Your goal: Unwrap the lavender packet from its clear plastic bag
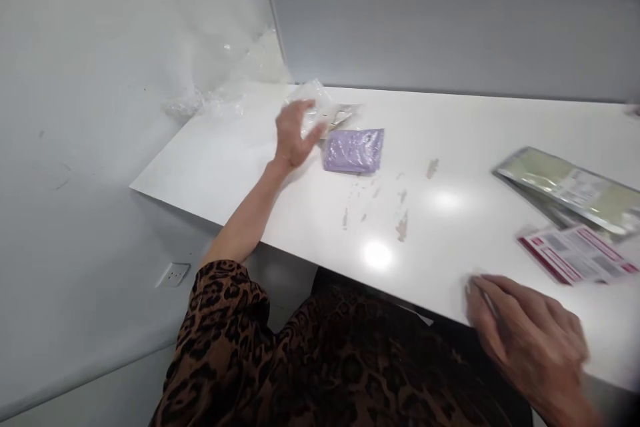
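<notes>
My left hand point(295, 133) reaches over the far left part of the white table, thumb and fingers apart. Just beyond its fingers lies a crumpled clear plastic bag point(314, 90), and I cannot tell whether they touch. Beside the bag is a small whitish packet point(345, 113). A shiny purple packet point(353, 151) lies flat to the right of my left thumb. At the table's front edge on the right, my right hand point(530, 333) is closed, with thumb and forefinger together. A thin grey line shows between them, too blurred to name.
On the right, green flat packets point(575, 187) overlap near a red-and-white printed packet point(577, 255). Clear plastic wrapping point(215, 103) gathers against the left wall. A grey panel point(450, 20) stands behind the table point(450, 147), whose surface has brownish scuffs. A wall socket point(174, 275) sits below.
</notes>
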Action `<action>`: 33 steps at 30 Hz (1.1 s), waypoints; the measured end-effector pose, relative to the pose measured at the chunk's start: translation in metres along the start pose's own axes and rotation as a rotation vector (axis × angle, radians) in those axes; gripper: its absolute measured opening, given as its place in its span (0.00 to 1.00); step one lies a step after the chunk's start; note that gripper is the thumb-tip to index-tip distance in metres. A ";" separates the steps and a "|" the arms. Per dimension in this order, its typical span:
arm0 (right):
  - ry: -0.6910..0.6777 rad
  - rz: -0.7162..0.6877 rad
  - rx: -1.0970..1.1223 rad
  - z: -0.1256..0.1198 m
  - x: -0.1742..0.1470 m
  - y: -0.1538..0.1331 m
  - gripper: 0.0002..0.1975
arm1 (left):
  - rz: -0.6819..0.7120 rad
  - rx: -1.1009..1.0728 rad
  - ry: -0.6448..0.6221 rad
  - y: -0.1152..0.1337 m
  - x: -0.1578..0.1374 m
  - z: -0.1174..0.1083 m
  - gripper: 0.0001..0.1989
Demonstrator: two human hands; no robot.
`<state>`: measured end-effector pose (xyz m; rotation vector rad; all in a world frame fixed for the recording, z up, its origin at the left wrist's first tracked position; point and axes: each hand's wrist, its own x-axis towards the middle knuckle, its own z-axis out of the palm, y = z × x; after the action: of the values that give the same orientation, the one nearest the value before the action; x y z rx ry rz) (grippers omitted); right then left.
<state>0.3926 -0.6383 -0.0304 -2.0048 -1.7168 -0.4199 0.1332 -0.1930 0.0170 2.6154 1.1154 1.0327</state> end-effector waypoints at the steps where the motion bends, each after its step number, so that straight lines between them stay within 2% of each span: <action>1: 0.037 0.009 0.011 0.000 0.002 -0.002 0.42 | 0.043 0.041 -0.134 0.031 -0.013 0.005 0.38; 2: -0.008 -0.010 0.039 -0.001 0.005 -0.004 0.39 | 0.083 0.078 -0.242 0.058 -0.026 0.009 0.36; 4: -0.068 -0.028 0.071 -0.003 0.011 -0.004 0.25 | 0.112 0.144 -0.384 0.094 -0.043 0.014 0.34; 5: -0.102 -0.048 0.101 -0.005 0.013 -0.002 0.19 | 0.106 0.167 -0.418 0.104 -0.048 0.017 0.34; 7: -0.142 -0.092 0.188 -0.009 0.018 0.008 0.15 | 0.061 0.196 -0.436 0.111 -0.051 0.021 0.34; 10: -0.085 -0.056 0.217 -0.019 0.027 0.035 0.16 | 0.013 0.200 -0.397 0.110 -0.047 0.027 0.30; 13: -0.045 0.152 0.062 -0.031 0.042 0.069 0.23 | -0.034 0.218 -0.383 0.118 -0.046 0.027 0.26; 17: -0.259 0.455 -0.057 -0.037 0.061 0.104 0.34 | -0.059 0.267 -0.365 0.157 -0.050 0.030 0.33; 19: -0.335 0.485 -0.011 -0.033 0.066 0.114 0.36 | 0.027 0.240 -0.349 0.185 -0.053 0.039 0.38; 22: -0.308 0.470 0.113 -0.020 0.069 0.117 0.36 | 0.224 0.096 -0.372 0.232 -0.057 0.065 0.37; 26: -0.257 0.477 0.326 -0.005 0.068 0.105 0.38 | 0.417 -0.163 -0.549 0.283 -0.056 0.100 0.41; 28: -0.221 0.422 0.420 -0.003 0.066 0.097 0.35 | 0.511 -0.291 -0.657 0.296 -0.051 0.110 0.43; 30: -0.211 0.332 0.523 -0.009 0.064 0.093 0.30 | 0.586 -0.412 -0.753 0.301 -0.045 0.115 0.40; 33: -0.365 0.236 0.717 -0.030 0.067 0.099 0.27 | 0.606 -0.508 -0.797 0.299 -0.043 0.119 0.30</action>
<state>0.5038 -0.6090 0.0145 -1.7535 -1.4893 0.5985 0.3653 -0.4195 0.0081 2.5274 -0.1079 0.1799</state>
